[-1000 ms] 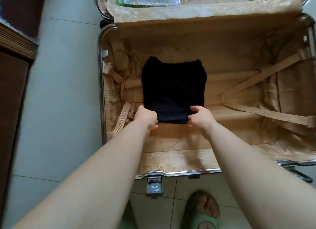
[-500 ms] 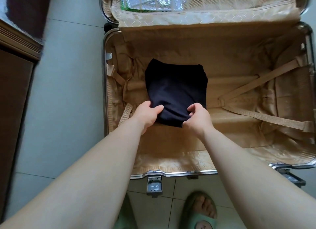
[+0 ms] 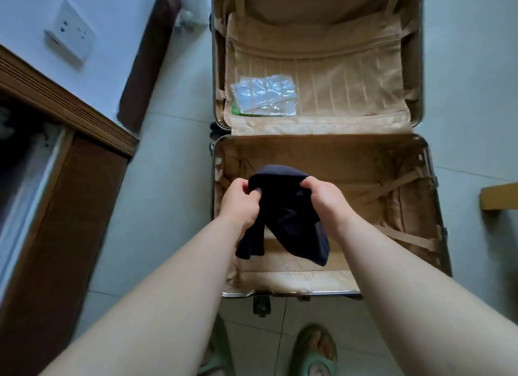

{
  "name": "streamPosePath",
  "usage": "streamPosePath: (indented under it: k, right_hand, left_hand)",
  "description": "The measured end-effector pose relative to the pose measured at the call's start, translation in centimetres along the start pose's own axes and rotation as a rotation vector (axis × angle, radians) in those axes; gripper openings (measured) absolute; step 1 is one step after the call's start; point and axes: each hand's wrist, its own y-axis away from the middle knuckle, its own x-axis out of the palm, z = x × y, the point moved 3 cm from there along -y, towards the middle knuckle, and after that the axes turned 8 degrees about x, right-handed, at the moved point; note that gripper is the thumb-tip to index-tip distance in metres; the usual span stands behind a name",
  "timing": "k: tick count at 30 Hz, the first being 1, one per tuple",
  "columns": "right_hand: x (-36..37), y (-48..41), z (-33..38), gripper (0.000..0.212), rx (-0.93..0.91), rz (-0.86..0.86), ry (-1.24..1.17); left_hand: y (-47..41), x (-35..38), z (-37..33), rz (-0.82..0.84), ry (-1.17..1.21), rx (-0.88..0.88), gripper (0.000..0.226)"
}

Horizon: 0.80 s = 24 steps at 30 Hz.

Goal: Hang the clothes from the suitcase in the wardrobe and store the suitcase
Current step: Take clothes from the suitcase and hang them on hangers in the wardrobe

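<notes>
While the open suitcase (image 3: 322,287) lies on pale floor tiles (image 3: 168,193) beside a wooden wardrobe (image 3: 70,207), left hand (image 3: 241,204) and right hand (image 3: 325,199) clench a dark garment (image 3: 291,221) above its near half; a plastic packet (image 3: 265,99) sits in the lid's mesh pocket.

Matt dark cloth garment (image 3: 291,221); suitcase (image 3: 291,292) with glossy metal rim, tan fabric lining

The suitcase (image 3: 291,293) lies open on the floor, one half near, the other far. Over the left part of the near half hangs the garment (image 3: 291,215), the left hand (image 3: 241,204) gripping its left top edge and the right hand (image 3: 325,201) its right. Straps (image 3: 392,185) lie in that half, to the garment's right. A packet (image 3: 263,99) sits in the far half, at its left. The wardrobe (image 3: 70,207) stands left of the suitcase, a wall socket (image 3: 70,33) beyond it. At the right edge juts what may be a furniture corner (image 3: 499,196). A sandalled foot (image 3: 314,353) stands near, just before the suitcase.
</notes>
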Motion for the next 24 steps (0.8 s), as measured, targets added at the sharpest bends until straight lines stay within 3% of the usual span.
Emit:
streamPosePath:
  k: [6, 12, 17, 19, 22, 24]
  right_hand:
    - [-1.4, 8.6, 7.2, 0.029, -0.034, 0.141, -0.057]
    - [-2.6, 18.6, 15.3, 0.021, -0.046, 0.245, -0.018]
    - [-5.2, 29.0, 24.2, 0.032, -0.255, 0.146, 0.215]
    - [-6.3, 33.2, 27.5, 0.034, -0.334, 0.154, 0.246]
    - [-7.4, 40.0, 32.0, 0.047, -0.414, 0.222, 0.276]
    - [-8.1, 43.9, 34.8, 0.052, -0.488, 0.186, 0.259]
  left_hand:
    - [4.6, -6.6, -8.7, -0.134, 0.023, 0.041, 0.019]
    - [10.7, -14.3, -18.2, -0.240, 0.027, 0.157, 0.021]
    - [16.8, -21.5, -27.8, -0.311, 0.032, 0.279, 0.014]
    - [18.9, -24.2, -31.6, -0.352, -0.008, 0.308, 0.022]
    - [22.7, -28.3, -37.5, -0.389, -0.037, 0.376, 0.016]
    - [25.8, -30.5, -41.0, -0.419, -0.086, 0.411, 0.027]
